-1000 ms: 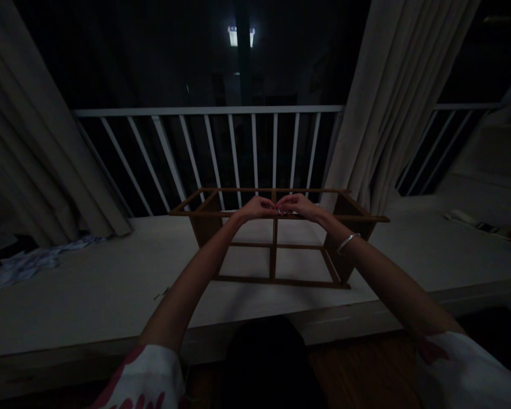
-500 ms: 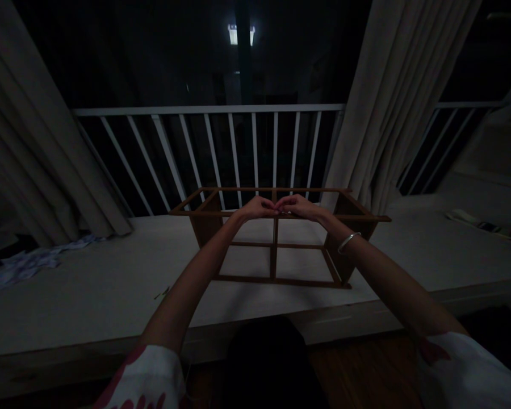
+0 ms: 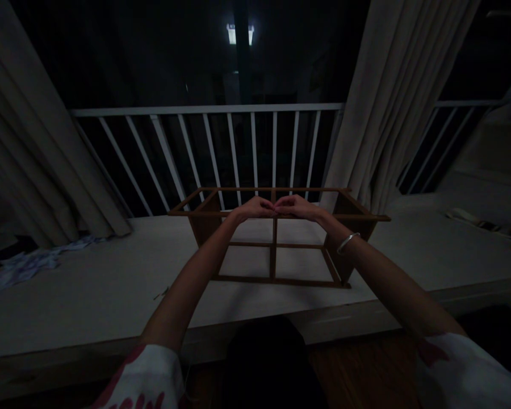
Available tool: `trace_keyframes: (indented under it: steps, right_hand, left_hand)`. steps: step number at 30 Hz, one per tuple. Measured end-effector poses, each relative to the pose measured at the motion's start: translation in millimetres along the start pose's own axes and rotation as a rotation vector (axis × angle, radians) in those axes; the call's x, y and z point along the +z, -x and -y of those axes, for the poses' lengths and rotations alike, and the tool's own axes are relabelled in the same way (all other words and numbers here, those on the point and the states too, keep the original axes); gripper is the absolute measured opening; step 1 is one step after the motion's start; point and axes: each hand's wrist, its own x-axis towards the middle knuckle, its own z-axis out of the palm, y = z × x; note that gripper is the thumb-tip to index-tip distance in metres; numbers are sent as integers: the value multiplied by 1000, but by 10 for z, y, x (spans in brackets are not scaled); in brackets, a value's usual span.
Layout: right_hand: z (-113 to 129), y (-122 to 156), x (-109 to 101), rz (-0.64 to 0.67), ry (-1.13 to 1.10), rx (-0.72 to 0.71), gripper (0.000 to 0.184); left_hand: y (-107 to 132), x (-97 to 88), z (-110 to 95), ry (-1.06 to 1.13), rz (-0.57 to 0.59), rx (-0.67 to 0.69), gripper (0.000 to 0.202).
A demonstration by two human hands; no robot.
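Observation:
A brown wooden rack frame [image 3: 273, 261] lies on the pale ledge in front of me, with a divider across its middle. Where the divider meets the near upper rail, my left hand [image 3: 255, 208] and my right hand [image 3: 297, 207] come together, fingertips touching or almost so. Both have their fingers bent into a pinch over that rail. Whatever they grip there is too small and dark to make out. A silver bangle [image 3: 348, 243] circles the right forearm.
The pale ledge [image 3: 123, 284] runs across the view, its front edge close to my dark-clad leg. Behind the rack stand a white railing [image 3: 208, 109] and dark glass, flanked by beige curtains [image 3: 378, 91]. Crumpled patterned cloth [image 3: 29, 264] lies left; small scraps [image 3: 162, 293] lie nearer.

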Motion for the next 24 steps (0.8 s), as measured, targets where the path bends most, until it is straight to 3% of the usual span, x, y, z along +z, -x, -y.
trace_keyframes:
  steps: [24]
  right_hand:
    - [-242, -109, -39, -70, 68, -44, 35]
  left_hand:
    - [105, -59, -152, 98, 69, -56, 27]
